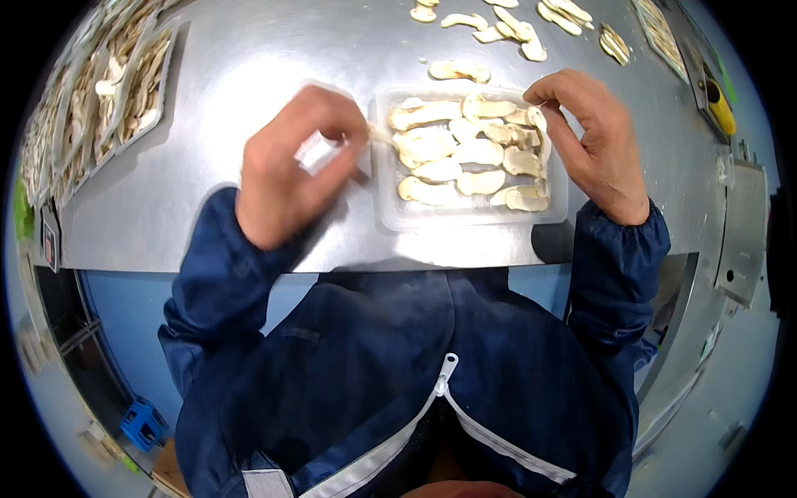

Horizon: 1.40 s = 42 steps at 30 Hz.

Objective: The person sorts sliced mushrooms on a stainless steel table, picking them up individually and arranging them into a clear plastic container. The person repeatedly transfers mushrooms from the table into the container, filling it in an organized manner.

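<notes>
A clear plastic tray (387, 215) lies on the steel table, holding several rows of pale mushroom slices (478, 151). My left hand (299, 165), blurred, is at the tray's left side. Its thumb and forefinger meet on a blurred pale piece (378, 133), which looks like a mushroom slice and reaches over the tray's left rim. At the tray's upper right corner is my right hand (594, 140), its thumb and forefinger close together beside a slice (535, 117); whether they pinch the rim or a slice is not visible. One more slice (459, 71) lies just beyond the far rim.
Loose mushroom slices (514, 28) lie scattered on the far part of the steel table (249, 62). Filled trays of browner slices (146, 93) overlap at the left. Another filled tray (661, 34) and a yellow-and-black object (719, 109) are at the right edge.
</notes>
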Each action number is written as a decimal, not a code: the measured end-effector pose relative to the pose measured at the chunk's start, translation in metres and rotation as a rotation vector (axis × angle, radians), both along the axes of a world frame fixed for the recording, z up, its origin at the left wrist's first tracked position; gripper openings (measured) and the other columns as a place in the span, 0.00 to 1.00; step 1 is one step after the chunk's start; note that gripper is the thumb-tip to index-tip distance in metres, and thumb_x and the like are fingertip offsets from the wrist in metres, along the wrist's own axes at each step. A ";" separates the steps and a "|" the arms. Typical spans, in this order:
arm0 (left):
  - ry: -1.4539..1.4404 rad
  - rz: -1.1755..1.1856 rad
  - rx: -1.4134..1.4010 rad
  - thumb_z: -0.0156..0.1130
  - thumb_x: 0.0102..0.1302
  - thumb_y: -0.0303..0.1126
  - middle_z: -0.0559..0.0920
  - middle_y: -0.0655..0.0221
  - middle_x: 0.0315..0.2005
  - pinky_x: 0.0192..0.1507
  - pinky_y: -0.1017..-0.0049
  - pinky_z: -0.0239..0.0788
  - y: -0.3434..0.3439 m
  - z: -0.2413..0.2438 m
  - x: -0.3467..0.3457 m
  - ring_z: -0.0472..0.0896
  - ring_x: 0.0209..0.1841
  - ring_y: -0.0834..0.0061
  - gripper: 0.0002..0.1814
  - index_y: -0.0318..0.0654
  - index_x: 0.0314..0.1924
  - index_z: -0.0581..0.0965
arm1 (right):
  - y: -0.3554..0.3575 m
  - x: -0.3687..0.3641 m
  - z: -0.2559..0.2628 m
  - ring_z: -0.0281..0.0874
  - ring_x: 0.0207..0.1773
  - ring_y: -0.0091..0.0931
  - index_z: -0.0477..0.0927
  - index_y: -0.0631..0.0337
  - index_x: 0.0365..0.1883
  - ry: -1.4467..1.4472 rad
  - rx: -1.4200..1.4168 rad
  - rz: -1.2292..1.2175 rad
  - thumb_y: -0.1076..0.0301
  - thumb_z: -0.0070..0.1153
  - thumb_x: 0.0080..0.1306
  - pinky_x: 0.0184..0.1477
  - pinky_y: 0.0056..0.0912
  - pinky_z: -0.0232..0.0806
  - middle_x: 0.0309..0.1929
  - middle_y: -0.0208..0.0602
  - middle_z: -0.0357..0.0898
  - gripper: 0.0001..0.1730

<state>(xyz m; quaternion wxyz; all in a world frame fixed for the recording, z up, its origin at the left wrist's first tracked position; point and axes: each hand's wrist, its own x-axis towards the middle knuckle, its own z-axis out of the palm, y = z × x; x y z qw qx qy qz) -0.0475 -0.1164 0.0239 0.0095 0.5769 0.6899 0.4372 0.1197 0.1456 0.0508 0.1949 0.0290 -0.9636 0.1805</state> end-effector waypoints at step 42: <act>-0.191 0.166 -0.279 0.69 0.56 0.39 0.85 0.62 0.28 0.36 0.69 0.72 0.165 -0.060 -0.126 0.81 0.29 0.68 0.13 0.36 0.35 0.83 | 0.039 -0.091 -0.049 0.76 0.48 0.47 0.74 0.66 0.41 -0.365 0.202 -0.206 0.66 0.56 0.60 0.50 0.46 0.69 0.44 0.51 0.75 0.15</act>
